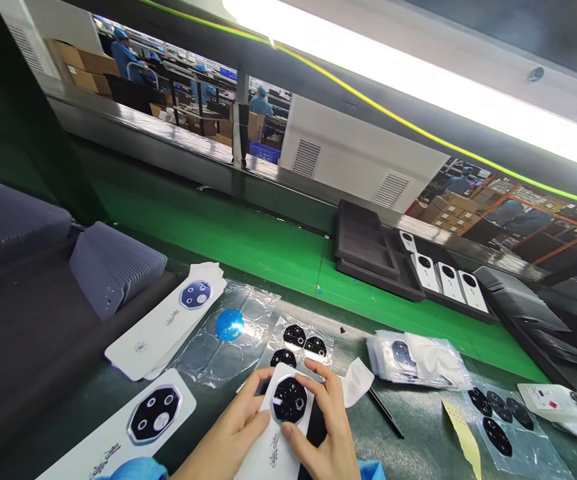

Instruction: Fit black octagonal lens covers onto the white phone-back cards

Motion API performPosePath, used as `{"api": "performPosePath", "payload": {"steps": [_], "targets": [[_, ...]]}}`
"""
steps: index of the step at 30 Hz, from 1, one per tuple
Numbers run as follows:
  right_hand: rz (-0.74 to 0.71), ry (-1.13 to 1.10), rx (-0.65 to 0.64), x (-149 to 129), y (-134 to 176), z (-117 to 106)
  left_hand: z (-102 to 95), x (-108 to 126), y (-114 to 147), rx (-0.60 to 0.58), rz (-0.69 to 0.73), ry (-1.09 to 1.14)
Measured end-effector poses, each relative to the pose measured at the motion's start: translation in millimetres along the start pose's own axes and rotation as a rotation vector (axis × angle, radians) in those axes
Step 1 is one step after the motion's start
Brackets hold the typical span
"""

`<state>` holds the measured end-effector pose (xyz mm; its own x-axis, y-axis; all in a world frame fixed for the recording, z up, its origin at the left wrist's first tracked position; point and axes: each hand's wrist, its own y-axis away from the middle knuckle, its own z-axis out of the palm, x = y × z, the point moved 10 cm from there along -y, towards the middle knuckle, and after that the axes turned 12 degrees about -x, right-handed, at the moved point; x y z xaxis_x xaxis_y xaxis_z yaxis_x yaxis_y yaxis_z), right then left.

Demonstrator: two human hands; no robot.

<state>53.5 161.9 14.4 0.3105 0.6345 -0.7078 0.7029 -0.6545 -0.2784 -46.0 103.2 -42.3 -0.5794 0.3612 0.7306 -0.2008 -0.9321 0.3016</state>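
Note:
Between my hands is a white phone back cover (261, 457) with a round black camera lens plate (289, 400) near its top. My left hand (236, 427) grips the cover's left edge, thumb lying on its face. My right hand (331, 420) curls over the right side, with fingertips and thumb at the rim of the lens plate. Just beyond the cover lies a clear film sheet bearing several black lens plates (294, 335). To the left lie another white back cover (113, 433) with a lens plate and a stack of white back covers (163, 327).
Clear film (208, 360) with a blue round sticker (229, 325) lies mid-table. At right are bagged parts (418, 360), a black stick (386, 413), yellow paper (463, 437) and film with black plates (497, 437). Black trays (368, 240) and racked grey panels (118, 263) stand behind.

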Motion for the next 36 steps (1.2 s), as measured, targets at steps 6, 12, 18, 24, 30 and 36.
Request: {"api": "performPosePath", "payload": {"steps": [6,12,18,24,30,36], "targets": [[0.019,0.003,0.039,1.1,0.8,0.4,-0.1,1.1,0.3,0.006,0.005,-0.015],[0.015,-0.001,0.026,1.0,0.7,1.7,-2.0,1.4,0.0,0.018,0.007,-0.044],[0.0,0.044,-0.051,0.8,-1.0,2.1,-2.4,0.6,-0.4,0.011,0.008,-0.034],[0.003,0.09,-0.115,1.2,-3.1,3.9,-4.0,-1.1,-0.7,0.025,0.003,-0.061],[0.044,0.079,-0.103,4.9,-3.0,6.7,-6.7,-0.5,0.0,0.057,0.01,-0.113],[0.1,0.03,0.041,12.4,3.9,9.8,-8.8,-5.4,-2.1,0.07,-0.011,-0.087]]}}
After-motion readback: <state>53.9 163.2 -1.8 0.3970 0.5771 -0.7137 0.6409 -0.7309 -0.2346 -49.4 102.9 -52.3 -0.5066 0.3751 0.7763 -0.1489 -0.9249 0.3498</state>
